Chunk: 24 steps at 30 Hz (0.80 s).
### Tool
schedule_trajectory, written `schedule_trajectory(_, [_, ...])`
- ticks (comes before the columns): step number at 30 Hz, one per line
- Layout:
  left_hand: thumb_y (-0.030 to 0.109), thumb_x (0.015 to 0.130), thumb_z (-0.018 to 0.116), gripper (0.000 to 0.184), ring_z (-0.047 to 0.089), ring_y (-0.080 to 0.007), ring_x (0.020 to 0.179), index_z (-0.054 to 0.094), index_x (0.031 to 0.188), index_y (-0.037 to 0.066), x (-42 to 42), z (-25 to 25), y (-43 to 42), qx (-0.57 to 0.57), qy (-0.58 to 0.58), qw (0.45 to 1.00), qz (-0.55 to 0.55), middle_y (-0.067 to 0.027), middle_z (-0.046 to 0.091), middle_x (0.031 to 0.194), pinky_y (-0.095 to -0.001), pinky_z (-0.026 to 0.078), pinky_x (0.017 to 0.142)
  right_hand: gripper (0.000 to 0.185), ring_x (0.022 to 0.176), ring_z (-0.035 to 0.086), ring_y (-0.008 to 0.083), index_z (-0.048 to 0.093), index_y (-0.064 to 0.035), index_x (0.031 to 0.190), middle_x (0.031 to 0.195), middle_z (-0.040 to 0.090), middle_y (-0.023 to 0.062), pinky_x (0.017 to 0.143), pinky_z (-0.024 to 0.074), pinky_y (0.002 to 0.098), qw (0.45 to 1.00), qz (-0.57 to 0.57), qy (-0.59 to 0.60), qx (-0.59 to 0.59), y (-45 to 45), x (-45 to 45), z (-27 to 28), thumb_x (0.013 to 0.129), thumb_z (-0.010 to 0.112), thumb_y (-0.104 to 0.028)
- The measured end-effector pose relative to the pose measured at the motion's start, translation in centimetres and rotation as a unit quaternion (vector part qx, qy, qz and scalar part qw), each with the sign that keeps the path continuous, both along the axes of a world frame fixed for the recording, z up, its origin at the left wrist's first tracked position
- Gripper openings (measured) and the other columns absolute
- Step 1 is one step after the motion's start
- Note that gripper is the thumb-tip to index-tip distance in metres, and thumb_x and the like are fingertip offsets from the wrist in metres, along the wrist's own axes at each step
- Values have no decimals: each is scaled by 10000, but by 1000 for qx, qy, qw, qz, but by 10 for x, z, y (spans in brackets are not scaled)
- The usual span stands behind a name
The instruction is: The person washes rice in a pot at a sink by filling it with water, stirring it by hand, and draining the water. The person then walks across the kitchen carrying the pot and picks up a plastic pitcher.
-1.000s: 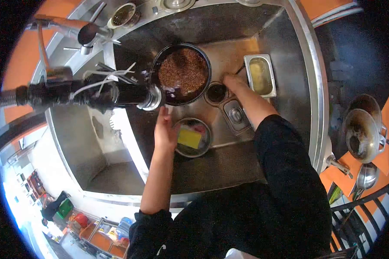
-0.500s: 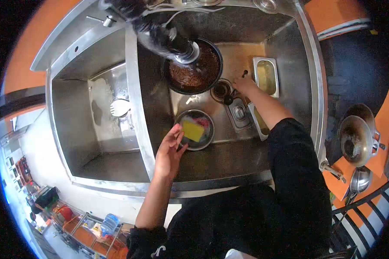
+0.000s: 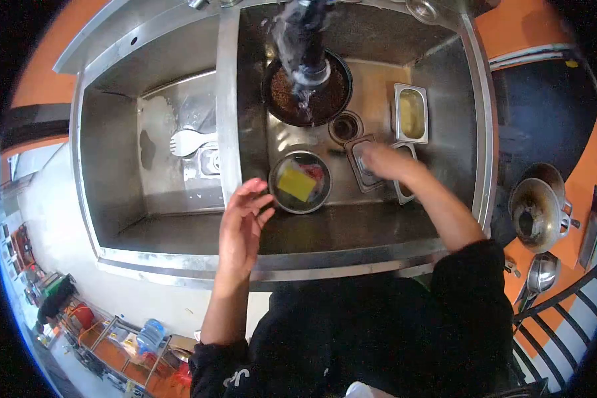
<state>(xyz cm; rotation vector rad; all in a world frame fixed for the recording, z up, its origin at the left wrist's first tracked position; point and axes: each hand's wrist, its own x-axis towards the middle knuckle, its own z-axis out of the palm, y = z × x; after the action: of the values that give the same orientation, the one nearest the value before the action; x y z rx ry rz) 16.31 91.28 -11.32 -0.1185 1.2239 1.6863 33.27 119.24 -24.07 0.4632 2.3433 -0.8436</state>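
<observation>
My left hand (image 3: 237,229) hovers beside a round metal bowl (image 3: 284,202), fingers apart and nothing in them. In the bowl lie a yellow-green sponge-like pad (image 3: 296,183) and something reddish (image 3: 315,172). My right hand (image 3: 383,161) is over a small rectangular metal lid (image 3: 361,178); motion blurs its fingers, so whether it grips the lid is unclear. Close to it are a rectangular metal pan (image 3: 408,190), partly hidden by my wrist, and another pan (image 3: 412,116) holding yellowish liquid. The round sink drain (image 3: 345,127) is just beyond the lid.
A large black pan (image 3: 310,93) with dark brown contents stands at the back of the sink, under a dark hose-like spout (image 3: 305,40) with water coming out. Across the divider (image 3: 227,99), a white slotted spatula (image 3: 189,142) lies in the left basin. Woks (image 3: 536,215) stand at right.
My right hand has come back from near the drain to the lid. My left hand has drawn away from the bowl's rim. The whole view has shifted slightly.
</observation>
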Motion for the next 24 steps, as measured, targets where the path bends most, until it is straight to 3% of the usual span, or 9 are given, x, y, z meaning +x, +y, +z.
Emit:
schedule_trajectory(4, [157, 792, 466, 282, 484, -131, 914, 484, 1065, 89, -27, 4, -27, -4, 55, 991, 121, -14, 496, 1056, -290, 379, 788, 327, 1004, 493, 344, 465, -1, 1152, 1037, 518, 220, 867, 395, 405, 983, -100, 77, -132, -81, 0, 51, 831, 463, -61])
schedule_trajectory(6, [197, 819, 483, 239, 474, -119, 876, 495, 1036, 97, -47, 10, -50, -6, 89, 979, 185, -1, 490, 1035, -284, 369, 758, 343, 891, 565, 296, 430, -3, 1190, 984, 537, 192, 766, 462, 383, 947, -67, 293, -115, -118, -12, 49, 858, 468, -77])
schedule_trajectory(8, [308, 845, 510, 284, 467, -115, 865, 504, 1039, 100, -69, 8, -81, 14, 148, 963, 226, 12, 481, 1032, -275, 365, 742, 387, 718, 606, 210, 367, -20, 1259, 938, 544, 146, 623, 504, 320, 863, -261, 97, -422, -151, -43, 89, 888, 454, -88])
schedule_trajectory(11, [229, 829, 495, 264, 473, -117, 842, 500, 1054, 91, -96, -1, -126, -30, 181, 938, 295, 8, 477, 1018, -276, 377, 737, 414, 688, 603, 162, 340, -24, 1285, 930, 534, 116, 552, 506, 273, 795, -228, 119, -550, -191, -87, 121, 897, 459, -107])
schedule_trajectory(12, [206, 822, 490, 263, 475, -117, 835, 499, 1057, 89, -106, -9, -144, -56, 198, 931, 302, 6, 476, 1015, -275, 380, 733, 442, 733, 607, 185, 324, -32, 1300, 933, 539, 124, 605, 515, 290, 802, -195, 124, -551, -201, -102, 129, 893, 473, -119])
schedule_trajectory(15, [120, 785, 470, 288, 484, -133, 841, 498, 1070, 93, -109, -11, -174, -87, 232, 907, 340, -12, 471, 1034, -259, 390, 714, 388, 799, 594, 215, 420, -46, 1236, 912, 553, 129, 702, 500, 307, 838, -67, 490, -232, -225, -126, 110, 860, 505, -87])
schedule_trajectory(17, [101, 783, 467, 278, 482, -153, 878, 503, 1057, 79, -107, -17, -192, -143, 329, 883, 304, -35, 464, 1068, -276, 396, 733, 299, 833, 575, 226, 503, -45, 1127, 919, 557, 121, 746, 476, 313, 821, -128, 533, -158, -200, -128, 123, 829, 517, -64])
schedule_trajectory(20, [60, 765, 474, 250, 477, -195, 922, 526, 1010, 51, -95, -8, -204, -286, 524, 779, 189, -80, 447, 1122, -314, 399, 782, 150, 807, 562, 220, 593, -31, 902, 892, 569, 96, 736, 458, 309, 840, -270, 452, -133, -154, -107, 104, 776, 513, -22])
schedule_trajectory(24, [15, 713, 517, 226, 472, -265, 950, 569, 933, 20, -80, -18, -233, -363, 707, 607, 15, -150, 422, 1174, -355, 390, 840, 150, 767, 568, 210, 625, -50, 848, 801, 562, 86, 699, 449, 290, 860, -349, 370, -42, -72, -80, 1, 750, 515, -23])
